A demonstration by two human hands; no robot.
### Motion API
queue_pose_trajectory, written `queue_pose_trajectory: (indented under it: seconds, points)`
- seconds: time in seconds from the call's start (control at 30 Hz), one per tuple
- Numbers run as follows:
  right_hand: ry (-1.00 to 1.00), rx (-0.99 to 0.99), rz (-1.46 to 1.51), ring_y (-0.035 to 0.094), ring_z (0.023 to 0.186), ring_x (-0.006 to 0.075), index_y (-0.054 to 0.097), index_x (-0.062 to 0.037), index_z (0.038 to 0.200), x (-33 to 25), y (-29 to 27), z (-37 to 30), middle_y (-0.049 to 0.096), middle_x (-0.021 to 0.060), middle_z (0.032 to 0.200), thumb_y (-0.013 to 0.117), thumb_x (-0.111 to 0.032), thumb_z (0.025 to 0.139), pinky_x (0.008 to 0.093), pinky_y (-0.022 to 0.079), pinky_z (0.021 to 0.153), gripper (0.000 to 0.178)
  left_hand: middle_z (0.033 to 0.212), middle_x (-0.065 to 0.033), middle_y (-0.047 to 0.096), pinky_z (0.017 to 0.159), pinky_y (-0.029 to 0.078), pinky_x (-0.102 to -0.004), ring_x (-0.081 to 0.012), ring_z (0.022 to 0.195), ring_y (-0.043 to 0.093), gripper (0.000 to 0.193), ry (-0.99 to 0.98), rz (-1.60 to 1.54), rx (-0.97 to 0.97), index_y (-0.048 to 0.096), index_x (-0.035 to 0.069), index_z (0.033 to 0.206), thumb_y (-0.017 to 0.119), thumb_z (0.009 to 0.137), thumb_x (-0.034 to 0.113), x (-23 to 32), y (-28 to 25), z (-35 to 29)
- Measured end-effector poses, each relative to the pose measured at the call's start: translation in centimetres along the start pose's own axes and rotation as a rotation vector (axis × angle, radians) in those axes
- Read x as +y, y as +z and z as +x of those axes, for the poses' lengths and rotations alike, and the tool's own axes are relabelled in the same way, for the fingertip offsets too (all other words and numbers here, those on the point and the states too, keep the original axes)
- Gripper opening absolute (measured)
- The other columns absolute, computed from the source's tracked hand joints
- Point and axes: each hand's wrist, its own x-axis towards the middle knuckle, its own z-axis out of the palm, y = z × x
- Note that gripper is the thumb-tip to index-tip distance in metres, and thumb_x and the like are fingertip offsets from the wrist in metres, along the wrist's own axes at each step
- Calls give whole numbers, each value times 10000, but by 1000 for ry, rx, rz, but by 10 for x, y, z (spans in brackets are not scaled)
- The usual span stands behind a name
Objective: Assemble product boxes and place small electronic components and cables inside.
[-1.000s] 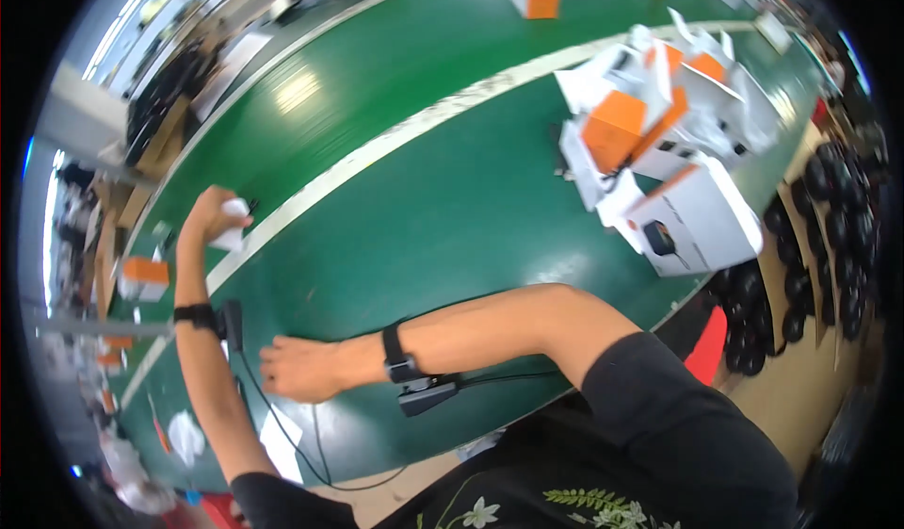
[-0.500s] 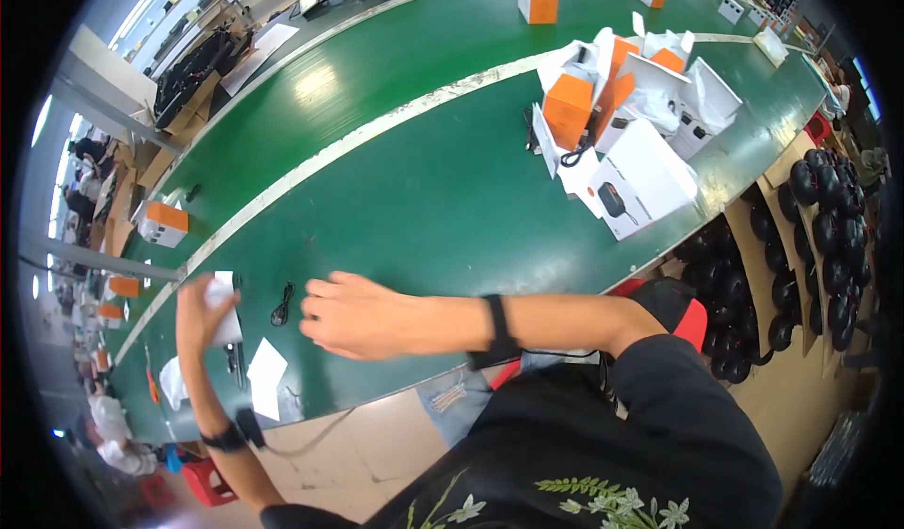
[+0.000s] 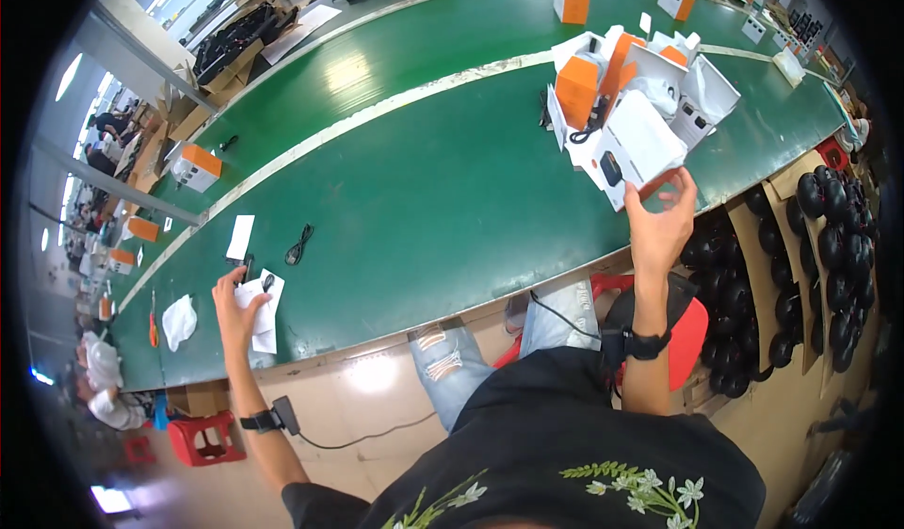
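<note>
My left hand (image 3: 234, 310) is at the left of the green table, its thumb and fingers around a piece of white paper (image 3: 248, 292). A small black item (image 3: 268, 282) shows beside the thumb, too small to name. A white sheet (image 3: 265, 337) lies below that hand. Further off are a white paper strip (image 3: 241, 236) and a coiled black cable (image 3: 298, 245). On the right, my right hand (image 3: 663, 220) grips the near end of a white box with orange sides (image 3: 645, 143), thumb and fingertips at its edges. The box leans against a heap of opened packaging.
Opened orange and white boxes (image 3: 577, 86) with plastic bags are heaped at the right. Closed boxes (image 3: 572, 1) stand along the far side; another (image 3: 196, 167) is at left. A crumpled white bag (image 3: 179, 323) lies near the left edge. Black rounded items (image 3: 725, 293) fill racks below right.
My right hand has swung from beside the cable across to the white box and taken hold of it. My left hand has lowered toward the white sheet. The whole view has shifted.
</note>
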Motion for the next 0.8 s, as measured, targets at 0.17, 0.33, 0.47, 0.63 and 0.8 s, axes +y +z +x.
queue_pose_trajectory:
  seconds: [0.17, 0.33, 0.47, 0.63, 0.8]
  points:
    - [-51, -30, 188, 623, 914, 181, 625, -29, 1357, -40, 0, -26, 612, 117, 1210, 951, -42, 727, 312, 620, 700, 710, 1567, -158, 610, 1258, 392, -491, -386, 1482, 495, 787, 5, 41, 76, 610, 73, 1535, 934, 827, 183, 0, -11, -8]
    - [-38, -269, 542, 564, 792, 173, 603, -6, 1321, -110, 13, -97, 583, 104, 1141, 1000, -115, 707, 322, 542, 664, 739, 1597, -177, 600, 1263, 410, -506, -375, 1459, 579, 682, 133, -304, 339, 556, 22, 1587, 822, 992, 222, 172, -6, -30]
    - [-72, -434, 528, 656, 863, 259, 594, -40, 1224, -129, 48, -151, 610, 130, 1114, 1040, -201, 732, 383, 553, 696, 683, 1639, -226, 512, 1254, 423, -585, -367, 1500, 549, 1388, -24, -941, -55, 227, 63, 1772, 991, 753, 615, 326, 58, -47]
    - [-559, -801, 557, 743, 845, 309, 767, -31, 988, -88, 16, -105, 765, 128, 971, 918, -168, 893, 407, 590, 743, 225, 1502, -145, 590, 1098, 558, -382, -232, 1269, 655, 1261, -233, -923, 87, 304, 59, 1732, 1049, 715, 102, 352, 100, -7]
    - [-249, -318, 95, 775, 891, 349, 814, -9, 1095, 22, 6, 53, 803, 185, 1067, 768, -101, 994, 429, 597, 784, 144, 1531, -139, 587, 1131, 560, -410, -262, 1325, 667, 1319, 28, -1043, -86, 260, 54, 1760, 1038, 705, 202, 288, 83, 24]
